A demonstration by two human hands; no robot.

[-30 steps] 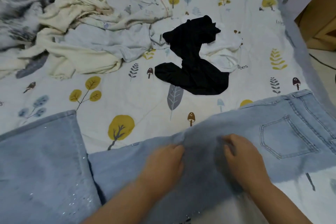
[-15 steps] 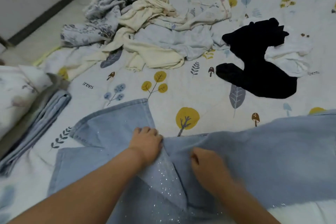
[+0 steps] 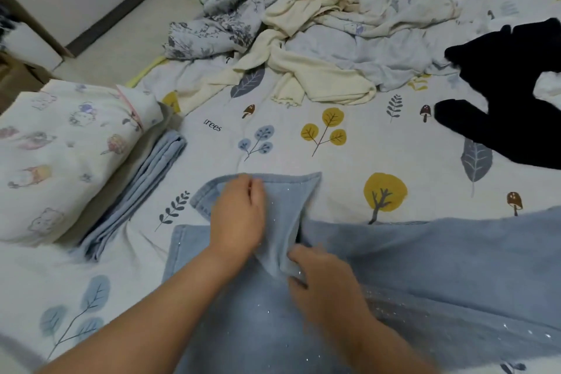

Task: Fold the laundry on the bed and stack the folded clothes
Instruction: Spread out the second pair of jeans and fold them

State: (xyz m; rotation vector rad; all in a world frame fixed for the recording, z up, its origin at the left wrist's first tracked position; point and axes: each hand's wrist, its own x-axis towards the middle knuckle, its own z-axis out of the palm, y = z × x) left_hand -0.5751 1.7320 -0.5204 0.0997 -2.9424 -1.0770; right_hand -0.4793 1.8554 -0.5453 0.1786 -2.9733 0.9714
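Light blue jeans (image 3: 425,267) with small sparkles lie across the near part of the bed, one leg end turned over at an angle. My left hand (image 3: 239,215) rests on that turned leg, and its fingers grip the hem at the far edge. Just to the right and nearer, my right hand (image 3: 321,279) pinches a fold of the denim where the leg bends. At the left edge sits a folded stack: a white cartoon-print piece (image 3: 60,161) on a folded blue cloth (image 3: 142,191).
Unfolded laundry is heaped at the far side: a cream garment (image 3: 306,76), a grey floral cloth (image 3: 230,9) and a pale blue piece (image 3: 364,51). A black garment (image 3: 513,112) lies at the right. The tree-print sheet (image 3: 303,155) shows between. Floor and a wall are at the upper left.
The view swung left from the jeans' waist toward the leg ends. Both hands moved along the denim to the turned leg, and my left hand reached up to its hem.
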